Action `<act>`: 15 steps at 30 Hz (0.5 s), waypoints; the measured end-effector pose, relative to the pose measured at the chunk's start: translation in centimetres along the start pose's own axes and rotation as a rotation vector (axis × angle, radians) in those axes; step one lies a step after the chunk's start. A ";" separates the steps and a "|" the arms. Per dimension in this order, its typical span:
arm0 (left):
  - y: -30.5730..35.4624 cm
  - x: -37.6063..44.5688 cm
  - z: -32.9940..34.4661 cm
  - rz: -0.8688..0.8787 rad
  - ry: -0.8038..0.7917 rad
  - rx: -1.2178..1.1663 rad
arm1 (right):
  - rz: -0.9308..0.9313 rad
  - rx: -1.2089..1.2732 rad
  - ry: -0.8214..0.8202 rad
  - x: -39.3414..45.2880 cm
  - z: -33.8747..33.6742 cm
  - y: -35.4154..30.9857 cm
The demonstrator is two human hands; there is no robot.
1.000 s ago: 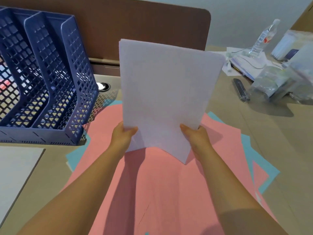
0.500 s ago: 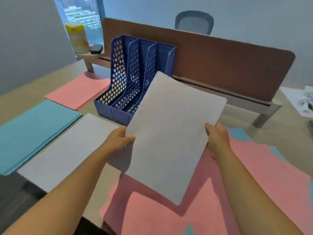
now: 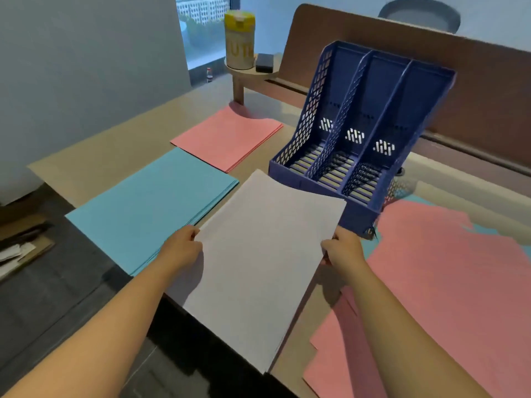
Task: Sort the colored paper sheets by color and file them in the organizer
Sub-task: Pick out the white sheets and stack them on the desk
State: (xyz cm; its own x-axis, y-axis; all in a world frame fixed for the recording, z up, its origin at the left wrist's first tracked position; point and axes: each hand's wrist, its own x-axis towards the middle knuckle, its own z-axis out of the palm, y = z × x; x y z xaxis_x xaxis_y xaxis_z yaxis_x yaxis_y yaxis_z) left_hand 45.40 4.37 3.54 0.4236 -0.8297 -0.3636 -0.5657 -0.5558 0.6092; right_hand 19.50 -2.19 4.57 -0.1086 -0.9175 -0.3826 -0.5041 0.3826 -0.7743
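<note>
Since half a second ago the white sheets (image 3: 264, 254) have come down from a tilted, raised hold to lie nearly flat over the desk (image 3: 100, 159) edge, just in front of the blue organizer (image 3: 370, 122). Left hand (image 3: 181, 248) grips the stack's left edge, fingers curled round it; right hand (image 3: 342, 248) pinches the right edge — near corner overhangs the desk. Left of the stack: a blue pile (image 3: 149, 208), touching or just beside it; beyond that a pink pile (image 3: 227, 137). Right side — loose pink sheets (image 3: 448, 282) with blue scraps showing beneath. Organizer's three compartments hold no paper. Yellow-lidded canister (image 3: 240, 38) on a small round shelf (image 3: 250, 71) behind.
</note>
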 end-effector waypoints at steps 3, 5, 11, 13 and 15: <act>-1.3 2.0 0.0 0.043 -0.015 0.074 | 0.032 -0.060 0.041 1.5 2.7 0.0; -1.7 3.1 0.1 0.069 -0.022 0.129 | 0.048 -0.102 0.045 2.4 3.9 0.0; -2.1 4.4 1.0 0.138 0.002 0.295 | 0.109 -0.209 0.092 3.9 4.8 1.3; -1.8 4.4 1.1 0.181 0.058 0.376 | 0.114 -0.244 0.128 4.0 4.6 1.5; -1.1 4.4 1.2 0.259 0.116 0.499 | 0.085 -0.275 0.142 3.9 4.0 1.6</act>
State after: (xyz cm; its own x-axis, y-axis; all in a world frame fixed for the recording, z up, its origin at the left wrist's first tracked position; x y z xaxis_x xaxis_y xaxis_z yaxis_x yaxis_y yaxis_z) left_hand 47.08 1.24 0.44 0.2859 -0.9465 -0.1497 -0.9150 -0.3160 0.2509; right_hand 21.66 -4.76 -0.18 -0.2693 -0.8968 -0.3509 -0.6988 0.4327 -0.5697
